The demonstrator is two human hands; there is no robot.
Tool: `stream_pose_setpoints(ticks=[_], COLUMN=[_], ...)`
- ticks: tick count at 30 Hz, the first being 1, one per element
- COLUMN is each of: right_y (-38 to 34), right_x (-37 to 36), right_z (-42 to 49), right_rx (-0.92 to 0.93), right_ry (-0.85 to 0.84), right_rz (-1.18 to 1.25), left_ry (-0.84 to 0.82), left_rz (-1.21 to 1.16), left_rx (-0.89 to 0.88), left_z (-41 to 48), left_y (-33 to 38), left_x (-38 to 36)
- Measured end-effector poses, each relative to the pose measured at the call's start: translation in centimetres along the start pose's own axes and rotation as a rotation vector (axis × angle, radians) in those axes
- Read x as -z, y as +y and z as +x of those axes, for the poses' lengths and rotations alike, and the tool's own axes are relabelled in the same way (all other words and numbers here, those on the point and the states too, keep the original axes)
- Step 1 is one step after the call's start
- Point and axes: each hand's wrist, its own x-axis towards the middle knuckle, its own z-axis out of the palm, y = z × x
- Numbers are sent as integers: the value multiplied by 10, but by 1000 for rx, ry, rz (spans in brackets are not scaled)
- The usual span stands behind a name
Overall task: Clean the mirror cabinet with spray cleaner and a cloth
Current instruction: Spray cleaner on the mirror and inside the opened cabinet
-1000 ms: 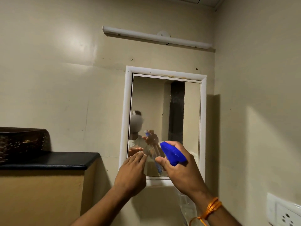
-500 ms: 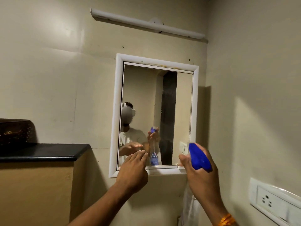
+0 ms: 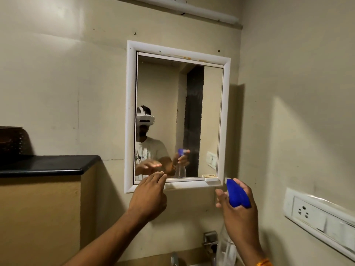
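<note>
The mirror cabinet [image 3: 130,116] with a white frame hangs on the beige wall ahead; its glass reflects a person holding the bottle. My right hand [image 3: 239,214] grips a clear spray bottle [image 3: 226,248] by its neck, under the blue trigger head [image 3: 237,193], just below the cabinet's lower right corner. My left hand [image 3: 148,196] hovers with straight fingers in front of the cabinet's lower left edge and holds nothing. No cloth is in view.
A black-topped counter [image 3: 48,166] with a dark woven basket [image 3: 11,141] stands at the left. A white socket panel [image 3: 315,214] sits on the right wall. A metal tap [image 3: 210,240] shows below the mirror, and a tube light [image 3: 201,11] runs above it.
My right hand has carried the spray bottle from in front of the mirror's lower part to below its right corner. The view has dropped, showing the tap. My left hand stays near the bottom edge.
</note>
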Motion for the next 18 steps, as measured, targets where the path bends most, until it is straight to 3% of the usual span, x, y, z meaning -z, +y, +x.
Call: stream_pose_setpoints(ticks=[6, 18], right_y=[15, 5], right_x=[-1, -40], right_z=[-20, -67], right_rx=[-83, -112], right_ry=[10, -438], right_rz=[9, 5], left_ry=[-13, -91], left_rz=[65, 125], left_rx=[16, 50], left_z=[-18, -38], left_y=[-15, -24], left_x=[-1, -3])
